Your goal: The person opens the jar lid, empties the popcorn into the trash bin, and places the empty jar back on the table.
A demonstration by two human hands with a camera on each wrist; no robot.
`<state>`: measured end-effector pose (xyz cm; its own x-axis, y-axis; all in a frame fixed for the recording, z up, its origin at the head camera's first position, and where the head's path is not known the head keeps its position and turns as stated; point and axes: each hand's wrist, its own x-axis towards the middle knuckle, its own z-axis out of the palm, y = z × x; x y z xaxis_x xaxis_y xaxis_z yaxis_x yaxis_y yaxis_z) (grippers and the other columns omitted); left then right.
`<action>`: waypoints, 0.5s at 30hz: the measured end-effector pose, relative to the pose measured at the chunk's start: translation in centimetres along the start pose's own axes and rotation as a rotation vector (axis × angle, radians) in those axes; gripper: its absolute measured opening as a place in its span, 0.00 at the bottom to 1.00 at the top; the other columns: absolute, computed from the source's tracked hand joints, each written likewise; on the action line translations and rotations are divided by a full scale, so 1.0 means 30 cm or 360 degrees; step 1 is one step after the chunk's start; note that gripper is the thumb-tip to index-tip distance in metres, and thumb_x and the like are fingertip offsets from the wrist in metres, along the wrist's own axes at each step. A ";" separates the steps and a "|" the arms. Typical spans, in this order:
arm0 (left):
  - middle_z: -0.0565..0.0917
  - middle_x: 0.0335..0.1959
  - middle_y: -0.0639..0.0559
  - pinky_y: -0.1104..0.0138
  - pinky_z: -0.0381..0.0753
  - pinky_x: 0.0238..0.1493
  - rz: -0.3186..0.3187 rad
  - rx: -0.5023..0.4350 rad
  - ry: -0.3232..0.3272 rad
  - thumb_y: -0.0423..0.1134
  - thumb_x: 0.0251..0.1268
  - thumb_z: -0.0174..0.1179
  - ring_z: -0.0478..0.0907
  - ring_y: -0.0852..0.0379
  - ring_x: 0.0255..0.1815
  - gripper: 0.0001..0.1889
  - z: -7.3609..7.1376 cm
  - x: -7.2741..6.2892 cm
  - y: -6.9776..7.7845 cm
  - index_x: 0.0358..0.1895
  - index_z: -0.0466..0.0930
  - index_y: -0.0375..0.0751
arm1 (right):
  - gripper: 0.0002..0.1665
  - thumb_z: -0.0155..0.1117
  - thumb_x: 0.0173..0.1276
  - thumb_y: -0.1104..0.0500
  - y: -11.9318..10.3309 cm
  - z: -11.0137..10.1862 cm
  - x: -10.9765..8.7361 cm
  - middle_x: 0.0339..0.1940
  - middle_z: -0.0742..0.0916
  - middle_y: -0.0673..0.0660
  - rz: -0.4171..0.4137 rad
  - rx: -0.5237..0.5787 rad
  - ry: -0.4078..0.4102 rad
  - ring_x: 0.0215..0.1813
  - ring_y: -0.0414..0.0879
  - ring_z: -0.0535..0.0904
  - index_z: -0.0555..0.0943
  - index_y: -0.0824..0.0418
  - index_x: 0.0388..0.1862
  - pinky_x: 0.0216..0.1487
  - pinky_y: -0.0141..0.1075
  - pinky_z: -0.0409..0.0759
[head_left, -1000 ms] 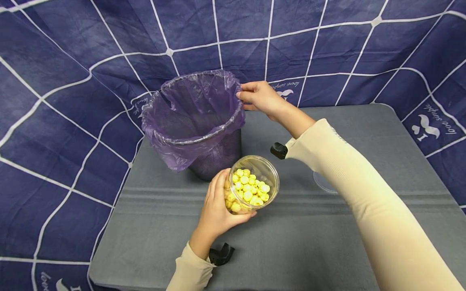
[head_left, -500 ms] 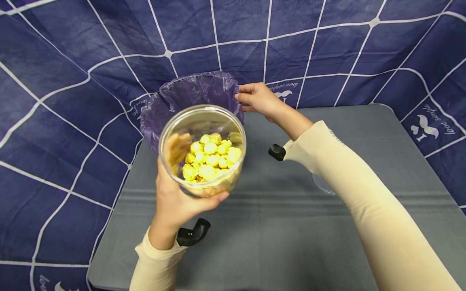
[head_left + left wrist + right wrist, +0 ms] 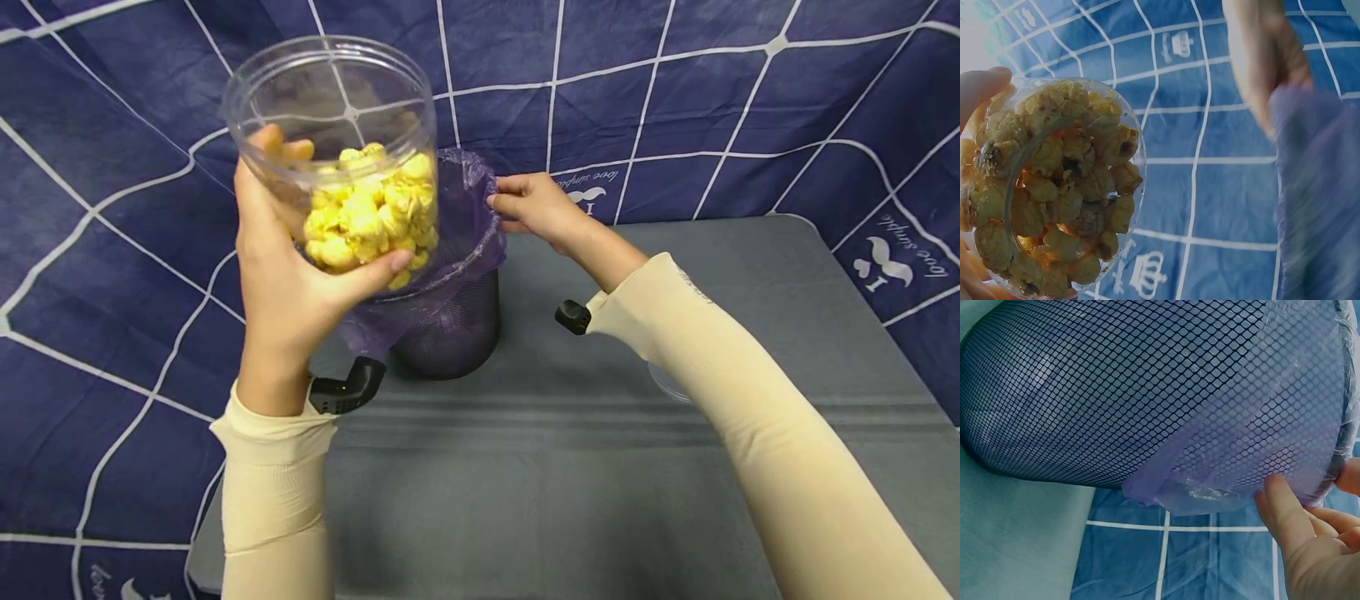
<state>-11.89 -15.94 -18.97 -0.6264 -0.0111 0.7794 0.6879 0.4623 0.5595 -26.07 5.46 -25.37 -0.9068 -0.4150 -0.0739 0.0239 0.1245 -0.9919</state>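
Observation:
My left hand (image 3: 273,267) grips a clear plastic jar (image 3: 330,50), open at the top and partly filled with yellow popcorn (image 3: 367,212). It is raised above the left part of the trash bin (image 3: 459,325) in the head view, hiding much of the bin's opening. The left wrist view shows popcorn (image 3: 1054,187) through the jar's base. The bin is dark mesh, lined with a purple bag (image 3: 472,204) folded over the rim. At the right side of that rim, my right hand (image 3: 546,208) holds on; the right wrist view has its fingers (image 3: 1285,515) against the bag.
A grey table (image 3: 540,500) carries the bin near its back left. A clear round lid (image 3: 667,385) lies partly hidden behind my right sleeve (image 3: 720,358). Blue cloth with white lines (image 3: 600,83) hangs behind and at the sides.
My left hand has lifted the popcorn jar from in front of the bin, up and to the left. The right hand has stayed at the bin's rim.

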 end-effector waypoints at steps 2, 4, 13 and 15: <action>0.68 0.55 0.48 0.65 0.65 0.56 0.0046 0.0078 -0.0014 0.35 0.22 0.77 0.69 0.55 0.53 0.57 -0.013 0.046 -0.013 0.64 0.51 0.31 | 0.30 0.50 0.68 0.63 -0.001 -0.002 0.000 0.66 0.65 0.60 -0.0006 0.0000 -0.0004 0.63 0.47 0.64 0.57 0.69 0.67 0.49 0.33 0.73; 0.68 0.56 0.49 0.67 0.66 0.55 0.0073 0.0161 -0.0044 0.39 0.25 0.77 0.70 0.56 0.52 0.58 -0.024 0.092 -0.026 0.66 0.48 0.32 | 0.29 0.50 0.68 0.63 -0.001 -0.002 0.000 0.66 0.66 0.60 -0.0013 0.0003 -0.0004 0.63 0.47 0.65 0.57 0.69 0.66 0.49 0.33 0.73; 0.64 0.58 0.49 0.69 0.60 0.58 -0.0107 0.0786 -0.0380 0.54 0.28 0.73 0.65 0.56 0.56 0.56 -0.064 0.244 -0.069 0.66 0.47 0.53 | 0.29 0.50 0.67 0.65 0.002 -0.002 -0.001 0.64 0.67 0.62 -0.0035 0.0052 0.0011 0.62 0.48 0.66 0.59 0.70 0.65 0.49 0.34 0.73; 0.63 0.60 0.46 0.63 0.58 0.60 -0.0132 0.0878 -0.0500 0.54 0.29 0.73 0.63 0.53 0.59 0.56 -0.073 0.267 -0.081 0.67 0.47 0.53 | 0.28 0.50 0.67 0.65 0.002 -0.002 -0.001 0.64 0.68 0.61 -0.0036 0.0051 0.0013 0.62 0.48 0.66 0.59 0.70 0.65 0.49 0.34 0.73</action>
<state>-17.78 -19.09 -13.46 -0.8045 0.1556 0.5732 0.3956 0.8602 0.3217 -26.08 5.52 -25.42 -0.9106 -0.4103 -0.0506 0.0166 0.0860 -0.9962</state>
